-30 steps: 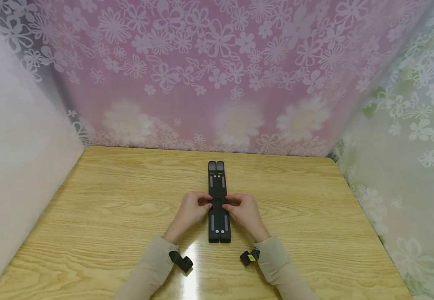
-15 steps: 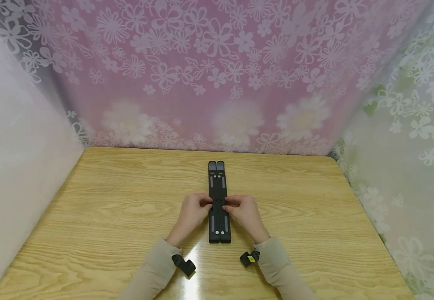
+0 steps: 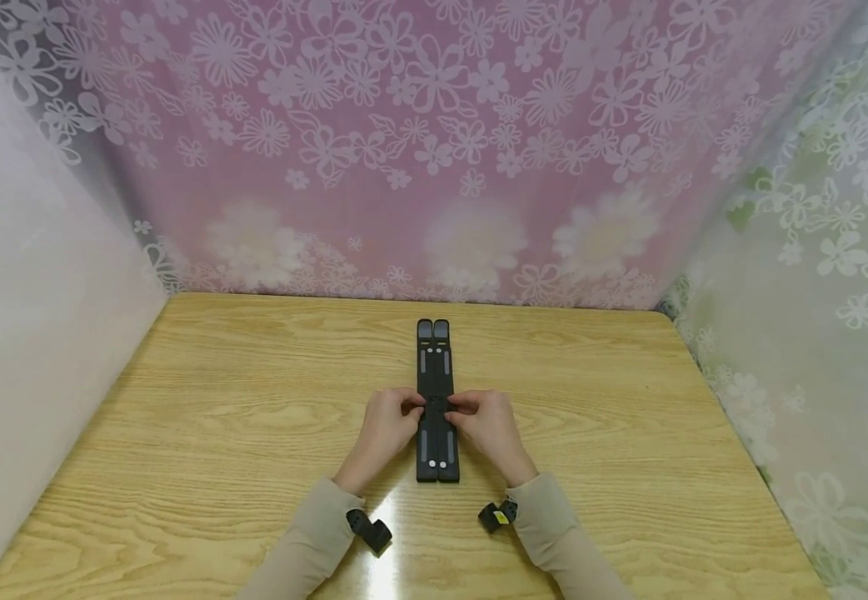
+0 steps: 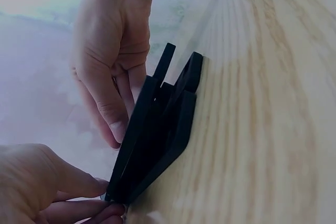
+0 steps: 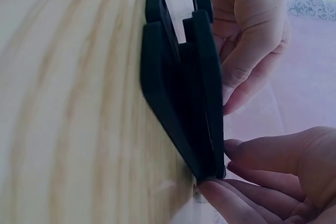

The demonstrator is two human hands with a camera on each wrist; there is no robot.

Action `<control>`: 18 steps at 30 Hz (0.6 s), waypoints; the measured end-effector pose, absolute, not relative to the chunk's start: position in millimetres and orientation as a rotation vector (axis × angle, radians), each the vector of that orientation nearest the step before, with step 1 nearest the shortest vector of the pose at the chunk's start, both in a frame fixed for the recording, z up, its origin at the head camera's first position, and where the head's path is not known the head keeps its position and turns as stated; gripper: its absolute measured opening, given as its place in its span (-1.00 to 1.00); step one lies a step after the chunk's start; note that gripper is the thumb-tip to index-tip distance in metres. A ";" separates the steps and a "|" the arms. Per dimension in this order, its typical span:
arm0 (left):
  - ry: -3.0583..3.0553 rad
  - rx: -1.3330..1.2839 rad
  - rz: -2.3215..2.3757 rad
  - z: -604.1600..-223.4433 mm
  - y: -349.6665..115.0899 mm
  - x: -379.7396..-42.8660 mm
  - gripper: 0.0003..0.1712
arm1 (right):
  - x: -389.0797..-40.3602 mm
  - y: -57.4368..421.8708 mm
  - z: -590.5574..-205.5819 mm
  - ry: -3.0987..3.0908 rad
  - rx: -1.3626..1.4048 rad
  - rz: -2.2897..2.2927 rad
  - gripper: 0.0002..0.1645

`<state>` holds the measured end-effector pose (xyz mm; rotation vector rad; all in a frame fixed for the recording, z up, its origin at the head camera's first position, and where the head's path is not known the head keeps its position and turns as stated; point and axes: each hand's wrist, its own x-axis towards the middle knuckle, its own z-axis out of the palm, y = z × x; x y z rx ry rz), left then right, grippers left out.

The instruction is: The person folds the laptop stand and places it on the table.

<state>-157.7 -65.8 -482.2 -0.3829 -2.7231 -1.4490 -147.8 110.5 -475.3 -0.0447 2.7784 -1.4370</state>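
Observation:
A black folding laptop stand (image 3: 436,375) lies lengthwise on the wooden table, its two bars side by side, with grey pads and silver rivets on top. My left hand (image 3: 391,417) pinches its left edge at the middle joint between thumb and fingers. From the other side, my right hand (image 3: 485,418) pinches the right edge at the same height. In the right wrist view, the stand (image 5: 210,77) shows an upper and a lower layer spread into a narrow V that meets near the fingertips. The lower layer lies along the table; the upper one slants above it.
The wooden table (image 3: 254,358) reaches back to a pink flowered curtain (image 3: 434,167). A pale sheet (image 3: 44,275) stands along the left side and a white flowered curtain (image 3: 801,292) along the right. Each wrist wears a black camera (image 3: 369,531).
The stand has shifted very slightly away from me, and less of its near end faces shows. Both hands keep their hold almost in place.

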 end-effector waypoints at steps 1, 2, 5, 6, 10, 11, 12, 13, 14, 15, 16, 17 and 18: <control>-2.722 -0.389 -1.446 -483.3 -65.9 -158.2 -0.89 | -147.9 110.8 -475.6 2.779 -0.048 -1.432 -0.73; -2.719 -0.389 -1.445 -484.2 -65.9 -158.7 -0.89 | -148.2 111.0 -475.6 2.778 -0.049 -1.432 -0.73; -2.707 -0.390 -1.445 -486.2 -66.3 -160.7 -0.89 | -150.5 111.3 -476.0 2.793 -0.069 -1.413 -0.73; -2.704 -0.389 -1.445 -486.5 -66.4 -161.3 -0.89 | -151.5 111.4 -476.3 2.793 -0.068 -1.407 -0.73; -2.700 -0.393 -1.454 -486.8 -66.0 -162.1 -0.89 | -153.7 112.7 -478.7 2.803 -0.066 -1.383 -0.73; -2.699 -0.392 -1.456 -487.3 -65.7 -162.3 -0.89 | -153.8 113.2 -479.5 2.804 -0.064 -1.375 -0.73; -2.697 -0.391 -1.459 -487.9 -65.6 -162.4 -0.90 | -153.8 113.6 -479.9 2.804 -0.062 -1.374 -0.73; -2.694 -0.388 -1.466 -488.4 -65.6 -162.4 -0.90 | -153.7 114.0 -480.4 2.803 -0.063 -1.372 -0.73; -2.687 -0.386 -1.470 -489.2 -65.6 -162.5 -0.90 | -153.7 114.4 -480.6 2.804 -0.065 -1.369 -0.73; -2.682 -0.383 -1.475 -490.0 -65.6 -162.7 -0.90 | -153.6 114.9 -480.7 2.798 -0.064 -1.383 -0.73; -2.678 -0.382 -1.479 -490.9 -65.4 -162.9 -0.91 | -153.5 115.4 -480.8 2.796 -0.060 -1.390 -0.73; -2.675 -0.386 -1.482 -491.8 -65.5 -163.2 -0.91 | -153.5 116.1 -480.9 2.792 -0.055 -1.400 -0.73; -2.669 -0.391 -1.485 -492.7 -65.7 -163.7 -0.91 | -153.5 116.6 -481.0 2.791 -0.052 -1.410 -0.73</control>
